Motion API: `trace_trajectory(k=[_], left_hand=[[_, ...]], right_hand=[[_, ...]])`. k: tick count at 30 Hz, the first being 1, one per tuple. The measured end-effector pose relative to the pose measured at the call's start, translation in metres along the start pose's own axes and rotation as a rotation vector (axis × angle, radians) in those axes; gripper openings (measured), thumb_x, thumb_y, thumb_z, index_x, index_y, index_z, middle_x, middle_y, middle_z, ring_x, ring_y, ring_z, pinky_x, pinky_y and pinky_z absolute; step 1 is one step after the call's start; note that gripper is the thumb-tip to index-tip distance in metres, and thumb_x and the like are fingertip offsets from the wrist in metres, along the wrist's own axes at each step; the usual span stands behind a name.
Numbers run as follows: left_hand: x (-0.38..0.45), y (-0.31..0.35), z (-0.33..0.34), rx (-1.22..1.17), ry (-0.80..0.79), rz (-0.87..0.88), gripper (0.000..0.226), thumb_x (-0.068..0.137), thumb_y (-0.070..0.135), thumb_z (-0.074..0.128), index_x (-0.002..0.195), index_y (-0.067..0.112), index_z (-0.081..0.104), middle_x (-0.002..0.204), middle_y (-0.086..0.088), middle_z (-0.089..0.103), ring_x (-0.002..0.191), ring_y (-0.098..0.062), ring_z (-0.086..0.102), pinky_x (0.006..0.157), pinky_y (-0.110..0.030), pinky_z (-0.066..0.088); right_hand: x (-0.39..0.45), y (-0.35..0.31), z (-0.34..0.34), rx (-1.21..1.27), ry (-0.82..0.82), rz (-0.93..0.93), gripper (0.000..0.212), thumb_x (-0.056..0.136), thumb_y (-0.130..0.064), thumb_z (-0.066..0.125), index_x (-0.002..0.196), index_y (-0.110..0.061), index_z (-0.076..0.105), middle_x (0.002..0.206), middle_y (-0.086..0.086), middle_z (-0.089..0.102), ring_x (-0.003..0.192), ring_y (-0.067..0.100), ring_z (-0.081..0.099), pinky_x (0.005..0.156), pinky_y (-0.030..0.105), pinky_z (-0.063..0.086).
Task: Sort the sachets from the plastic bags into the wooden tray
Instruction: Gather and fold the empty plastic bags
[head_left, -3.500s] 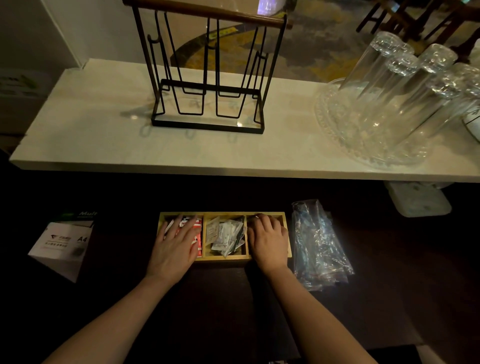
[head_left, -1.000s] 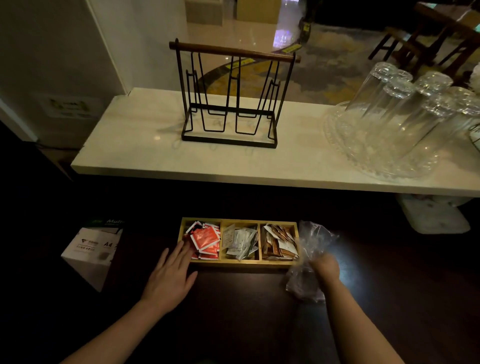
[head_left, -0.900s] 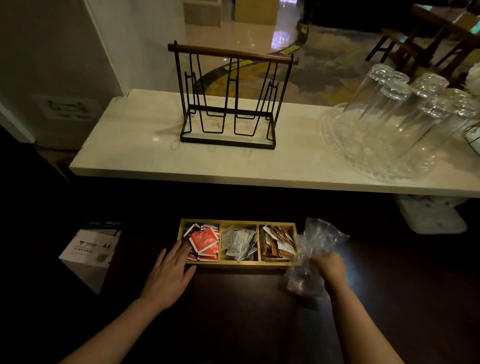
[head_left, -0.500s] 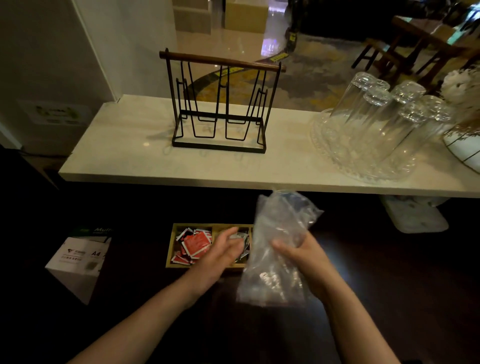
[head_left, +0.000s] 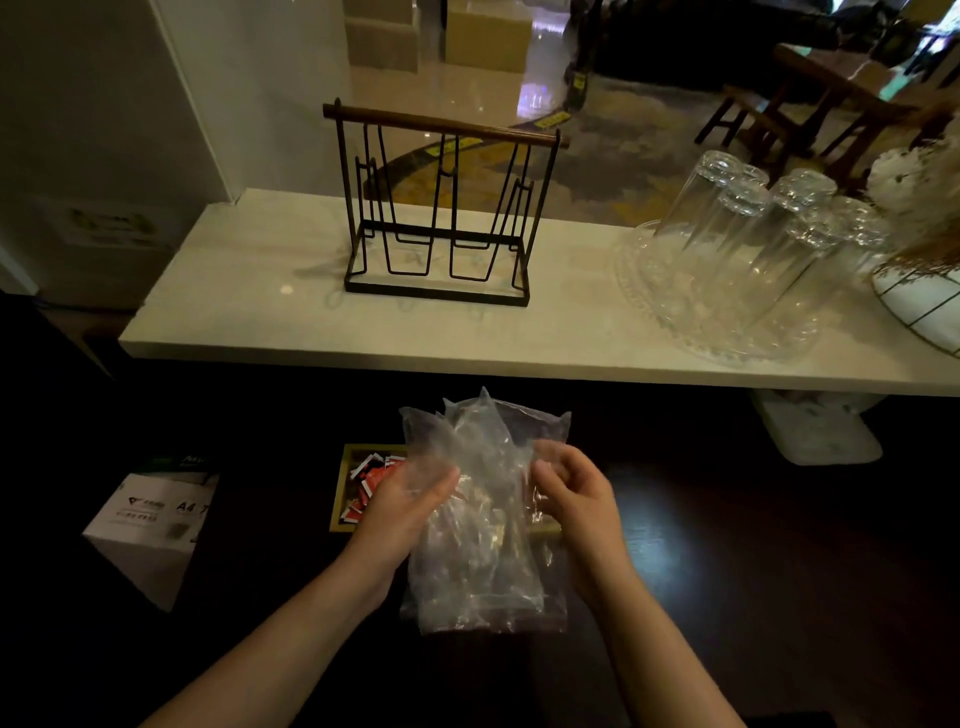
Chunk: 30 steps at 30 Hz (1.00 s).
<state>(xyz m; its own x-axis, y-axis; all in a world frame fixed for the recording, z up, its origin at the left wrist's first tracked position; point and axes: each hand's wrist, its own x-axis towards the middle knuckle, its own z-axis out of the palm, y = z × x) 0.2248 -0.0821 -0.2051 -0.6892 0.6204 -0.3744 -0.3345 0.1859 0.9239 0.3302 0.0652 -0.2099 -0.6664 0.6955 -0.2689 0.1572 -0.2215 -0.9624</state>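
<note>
While my left hand (head_left: 402, 501) and right hand (head_left: 576, 499) pinch the clear plastic bags (head_left: 480, 525) between curled fingers, they hang above the wooden tray (head_left: 340, 488).

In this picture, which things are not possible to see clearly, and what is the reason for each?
- Wooden tray, head view: the middle and right compartments are hidden behind the plastic bags; only the red sachets show.
- Bag contents: glare and crumpling; cannot tell whether empty.
- White box: small print unreadable in the dark.
- Vase: cut off by the right edge.
</note>
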Motion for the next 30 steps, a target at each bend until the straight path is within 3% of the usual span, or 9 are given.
trace_trajectory(k=[6,8,11,14,16,21,24,27,30], left_hand=[[-0.001,0.001,0.006,0.084,-0.03,0.081,0.024,0.081,0.018,0.07,0.104,0.025,0.066,0.105,-0.003,0.072,0.099,-0.017,0.068,0.086,-0.033,0.053],[-0.001,0.001,0.002,0.082,0.035,0.083,0.027,0.08,0.01,0.07,0.102,0.024,0.065,0.099,-0.002,0.072,0.095,-0.014,0.069,0.077,-0.023,0.052],[0.001,-0.002,-0.004,0.146,0.052,0.095,0.035,0.077,0.008,0.073,0.1,0.03,0.059,0.096,0.006,0.069,0.088,0.003,0.066,0.068,-0.014,0.05],[0.004,-0.004,-0.005,0.211,0.064,0.114,0.039,0.072,0.004,0.076,0.093,0.031,0.057,0.088,0.006,0.069,0.077,0.005,0.067,0.064,-0.014,0.049],[0.005,-0.005,-0.006,0.216,0.06,0.119,0.039,0.071,0.001,0.076,0.094,0.028,0.058,0.089,0.004,0.07,0.079,-0.003,0.068,0.07,-0.023,0.051],[0.001,-0.006,-0.012,0.225,0.081,0.128,0.034,0.071,0.001,0.076,0.08,0.027,0.055,0.07,0.009,0.067,0.066,-0.002,0.065,0.059,-0.018,0.048],[-0.002,-0.003,-0.014,0.2,0.067,0.135,0.034,0.071,-0.001,0.075,0.074,0.025,0.052,0.06,0.015,0.067,0.06,0.002,0.064,0.055,-0.012,0.046],[-0.002,-0.002,-0.017,0.132,0.113,0.168,0.031,0.07,0.003,0.077,0.088,0.023,0.06,0.084,0.001,0.073,0.08,-0.011,0.07,0.07,-0.024,0.053],[-0.004,0.0,-0.016,0.036,0.109,0.168,0.04,0.07,0.001,0.076,0.101,0.021,0.061,0.102,-0.006,0.072,0.095,-0.015,0.07,0.08,-0.026,0.054]], right_hand=[[-0.002,-0.006,0.015,-0.123,-0.144,-0.034,0.017,0.089,-0.008,0.061,0.1,-0.019,0.068,0.087,0.001,0.073,0.08,0.014,0.07,0.065,0.024,0.054],[0.003,-0.004,0.015,-0.18,0.013,-0.064,0.026,0.086,-0.01,0.064,0.106,-0.026,0.061,0.094,-0.001,0.07,0.087,0.016,0.067,0.071,0.027,0.053],[0.002,-0.018,0.009,-0.307,0.194,-0.392,0.03,0.086,-0.018,0.063,0.113,-0.029,0.057,0.103,-0.007,0.064,0.092,0.01,0.062,0.078,0.026,0.049],[-0.001,-0.039,0.01,-0.606,-0.068,-0.74,0.039,0.083,-0.037,0.063,0.121,-0.028,0.057,0.116,-0.015,0.059,0.109,0.008,0.054,0.092,0.023,0.043],[0.004,-0.044,0.013,-0.84,-0.267,-0.808,0.049,0.078,-0.051,0.066,0.12,-0.028,0.059,0.114,-0.015,0.059,0.11,0.005,0.051,0.094,0.025,0.041],[0.009,-0.045,0.012,-0.931,-0.393,-0.758,0.064,0.062,-0.065,0.068,0.115,-0.03,0.061,0.101,-0.017,0.055,0.095,0.003,0.047,0.083,0.017,0.041],[0.008,-0.045,0.014,-0.848,-0.362,-0.69,0.031,0.066,-0.05,0.075,0.084,-0.028,0.063,0.079,-0.012,0.057,0.079,0.004,0.05,0.069,0.019,0.043],[0.009,-0.039,0.011,-0.732,-0.187,-0.551,0.033,0.069,-0.039,0.078,0.06,-0.035,0.047,0.063,-0.011,0.051,0.067,0.007,0.05,0.059,0.017,0.039],[0.01,-0.027,0.009,-0.449,-0.036,-0.317,0.033,0.076,-0.038,0.074,0.062,-0.025,0.048,0.066,-0.007,0.053,0.064,0.01,0.049,0.06,0.025,0.04]])
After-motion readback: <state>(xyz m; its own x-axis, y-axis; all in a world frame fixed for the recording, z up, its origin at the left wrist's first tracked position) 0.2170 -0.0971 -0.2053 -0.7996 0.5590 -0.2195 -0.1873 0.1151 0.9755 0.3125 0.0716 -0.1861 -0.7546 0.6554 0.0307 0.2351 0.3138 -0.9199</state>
